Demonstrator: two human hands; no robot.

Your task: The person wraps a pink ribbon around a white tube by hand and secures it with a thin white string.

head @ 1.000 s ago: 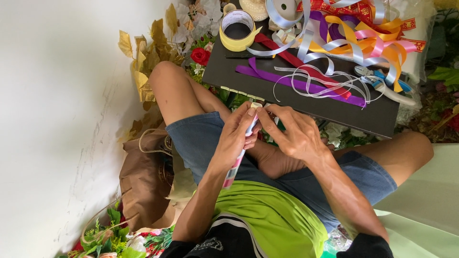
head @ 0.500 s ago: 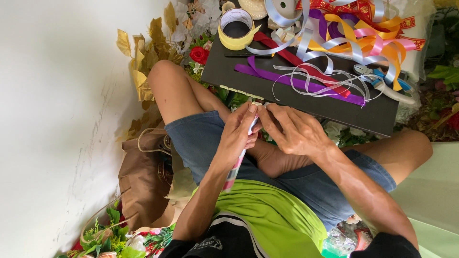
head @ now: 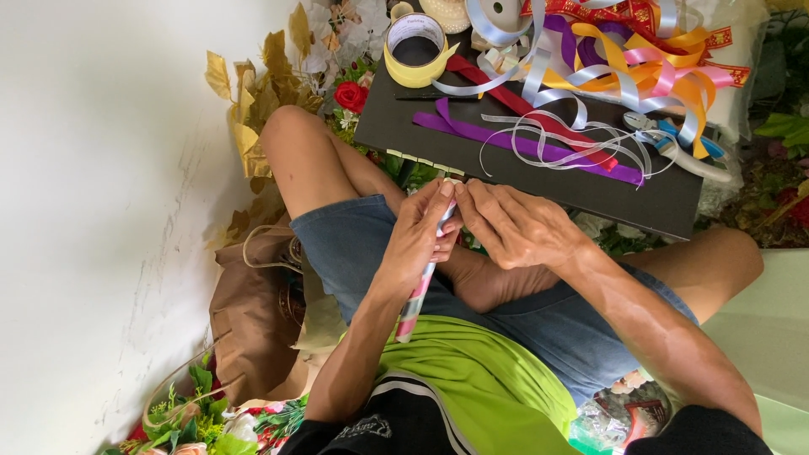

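Fingers (head: 445,192) pinching striped stick (head: 419,291), both hands

We see a dark board (head: 472,143) strewn with coloured ribbons (head: 624,67), a yellow tape roll (head: 415,50), a red rose (head: 350,95), gold leaves (head: 244,101), a brown bag (head: 253,329).

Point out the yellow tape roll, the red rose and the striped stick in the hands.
yellow tape roll (head: 415,74), head view, on its yellow outer band.
red rose (head: 350,96), head view, on the bloom's centre.
striped stick (head: 413,302), head view, on the lower shaft below the left hand (head: 419,236).
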